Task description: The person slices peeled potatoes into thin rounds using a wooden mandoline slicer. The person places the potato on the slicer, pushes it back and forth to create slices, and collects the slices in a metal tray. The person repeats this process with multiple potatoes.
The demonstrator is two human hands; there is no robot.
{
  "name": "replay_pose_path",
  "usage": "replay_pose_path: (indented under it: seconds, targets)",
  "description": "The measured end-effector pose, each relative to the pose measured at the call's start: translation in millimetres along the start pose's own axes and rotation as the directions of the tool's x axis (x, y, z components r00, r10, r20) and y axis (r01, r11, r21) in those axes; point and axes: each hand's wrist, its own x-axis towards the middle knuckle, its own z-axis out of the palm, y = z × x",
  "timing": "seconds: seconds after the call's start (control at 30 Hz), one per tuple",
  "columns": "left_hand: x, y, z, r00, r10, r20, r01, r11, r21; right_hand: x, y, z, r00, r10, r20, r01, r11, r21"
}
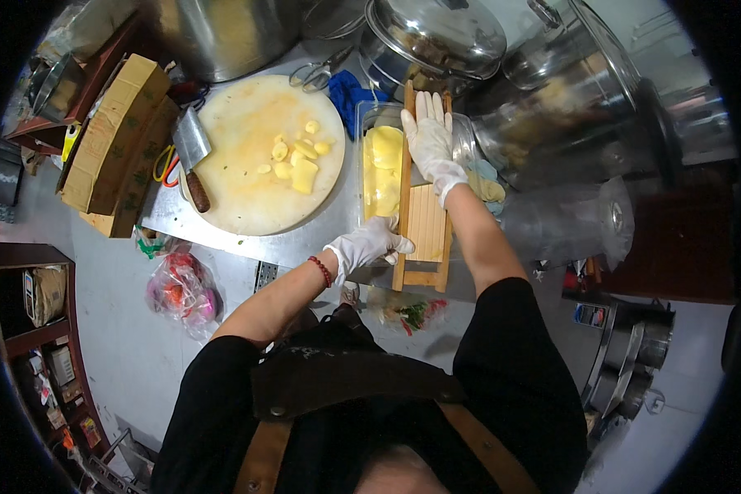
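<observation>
A wooden-framed slicer (425,228) with a slatted bed lies lengthwise over a clear plastic tub (359,154). Yellow potato slices (383,167) fill the tub's left side. My right hand (430,133), in a white glove, lies flat on the slicer's upper part with fingers stretched out; anything under the palm is hidden. My left hand (373,244), also gloved, grips the slicer's left rail near its lower end. Left of the tub, several peeled potato pieces (304,176) rest on a round white cutting board (253,204). A cleaver (192,148) lies at the board's left edge.
Scissors (312,77) and a blue cloth (344,92) lie behind the board. A lidded steel pot (432,37) and a large steel pot (556,117) stand beyond the tub. Cardboard boxes (114,136) are at the left. Plastic bags (185,290) sit below the metal table's edge.
</observation>
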Motion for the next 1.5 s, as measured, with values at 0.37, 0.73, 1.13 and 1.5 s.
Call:
replay_pose_path:
  seconds: [0.37,0.73,1.13,1.5]
  targets:
    - [-13.8,12.3,4.9,0.999,-0.019,-0.039,0.02,0.999,0.03,-67.5,4.3,-19.5,0.988,-0.055,0.144,0.038,0.993,0.114]
    - [-22.4,26.0,11.6,0.998,-0.03,-0.053,0.03,1.0,0.006,-98.9,-3.3,-31.3,0.968,-0.154,0.199,0.161,0.987,-0.023]
    - [-15.4,16.4,6.2,1.0,0.013,-0.023,-0.011,0.997,0.081,-52.8,-10.5,-9.9,0.999,-0.046,0.022,0.048,0.996,-0.073]
    - [-4.0,3.7,1.0,0.998,0.019,-0.052,-0.017,0.999,0.041,-29.2,-5.9,-1.5,0.997,-0.061,-0.04,0.061,0.998,0.001]
